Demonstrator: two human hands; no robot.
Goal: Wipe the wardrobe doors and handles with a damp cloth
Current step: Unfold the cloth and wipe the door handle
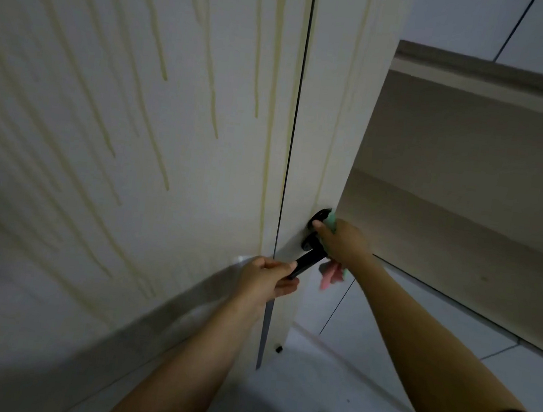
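A white door [317, 126] streaked with yellowish drip marks stands in front of me, and the wide panel [122, 102] to its left is streaked too. A black lever handle [307, 261] juts from the door near its right edge. My left hand [268, 279] grips the free end of the lever. My right hand [344, 242] holds a green and pink cloth [332, 273] bunched against the black round plates [320, 217] at the lever's base. Part of the cloth hangs below that hand.
A beige bed frame or cabinet side [469, 196] stands close on the right of the door. Pale floor tiles [327, 384] lie below. A small black door stop [278, 348] sits at the door's bottom edge. My dark clothing fills the lower edge.
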